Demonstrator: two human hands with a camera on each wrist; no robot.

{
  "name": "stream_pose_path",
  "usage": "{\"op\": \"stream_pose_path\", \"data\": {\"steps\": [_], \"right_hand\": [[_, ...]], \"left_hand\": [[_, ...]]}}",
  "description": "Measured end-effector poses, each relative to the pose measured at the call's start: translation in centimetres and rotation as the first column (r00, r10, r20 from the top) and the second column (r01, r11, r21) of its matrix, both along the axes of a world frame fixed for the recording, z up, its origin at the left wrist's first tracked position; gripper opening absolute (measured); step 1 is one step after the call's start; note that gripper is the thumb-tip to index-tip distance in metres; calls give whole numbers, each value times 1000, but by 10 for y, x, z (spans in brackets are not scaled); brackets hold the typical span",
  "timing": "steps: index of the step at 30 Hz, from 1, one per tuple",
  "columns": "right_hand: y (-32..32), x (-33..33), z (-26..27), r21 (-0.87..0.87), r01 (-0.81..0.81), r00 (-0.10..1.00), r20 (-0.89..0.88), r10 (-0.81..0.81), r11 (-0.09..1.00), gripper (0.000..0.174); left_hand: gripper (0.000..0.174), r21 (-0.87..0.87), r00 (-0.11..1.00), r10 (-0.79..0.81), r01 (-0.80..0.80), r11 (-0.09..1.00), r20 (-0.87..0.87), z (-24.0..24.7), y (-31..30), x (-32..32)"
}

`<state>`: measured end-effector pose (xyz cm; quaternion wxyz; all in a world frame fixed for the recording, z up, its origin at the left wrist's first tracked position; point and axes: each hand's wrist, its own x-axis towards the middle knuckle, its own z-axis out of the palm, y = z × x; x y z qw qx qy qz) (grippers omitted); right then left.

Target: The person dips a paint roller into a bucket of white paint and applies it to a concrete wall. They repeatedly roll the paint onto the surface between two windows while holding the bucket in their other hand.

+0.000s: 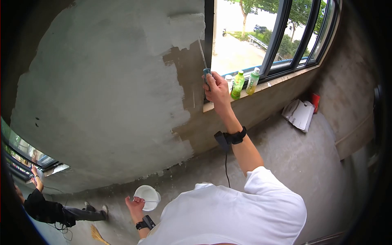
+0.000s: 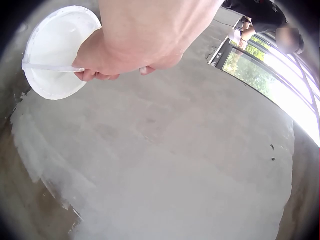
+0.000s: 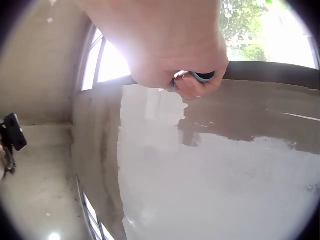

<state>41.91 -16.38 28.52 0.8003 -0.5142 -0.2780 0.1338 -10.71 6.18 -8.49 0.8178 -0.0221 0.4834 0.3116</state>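
My right hand [image 1: 217,92] grips the teal handle of a putty knife [image 1: 207,72], its thin metal blade seen edge-on against the wall beside the window frame. Wet white coating [image 1: 188,30] covers the wall around the blade's tip, with a bare brown strip [image 1: 187,65] just below. In the right wrist view the blade is mostly hidden behind the fingers. Low by the floor, my left hand [image 1: 136,206] holds a white bucket [image 1: 143,191] by its handle. The left wrist view shows the fingers curled at the white handle [image 2: 47,67] that crosses the bucket's mouth.
Several drink bottles [image 1: 237,85] stand on the window sill [image 1: 271,83] right of my right arm. A white box [image 1: 300,115] lies on the floor at the right. Another person [image 1: 45,208] stands at the far left by a second window, near a broom [image 1: 98,234].
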Motion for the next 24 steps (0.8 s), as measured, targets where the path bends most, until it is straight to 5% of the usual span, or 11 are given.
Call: {"op": "stream_pose_path", "data": {"steps": [8, 17, 24], "right_hand": [[-7, -17, -106, -134, 56, 998, 16, -54, 989, 18], [15, -11, -24, -52, 28, 991, 130, -21, 998, 16], [9, -19, -101, -161, 96, 988, 135, -74, 982, 16]], "left_hand": [[41, -14, 998, 45, -46, 999, -36, 7, -5, 2], [41, 15, 1000, 1, -1, 1000, -28, 17, -7, 8], [41, 34, 1000, 12, -12, 999, -25, 8, -5, 5]]}}
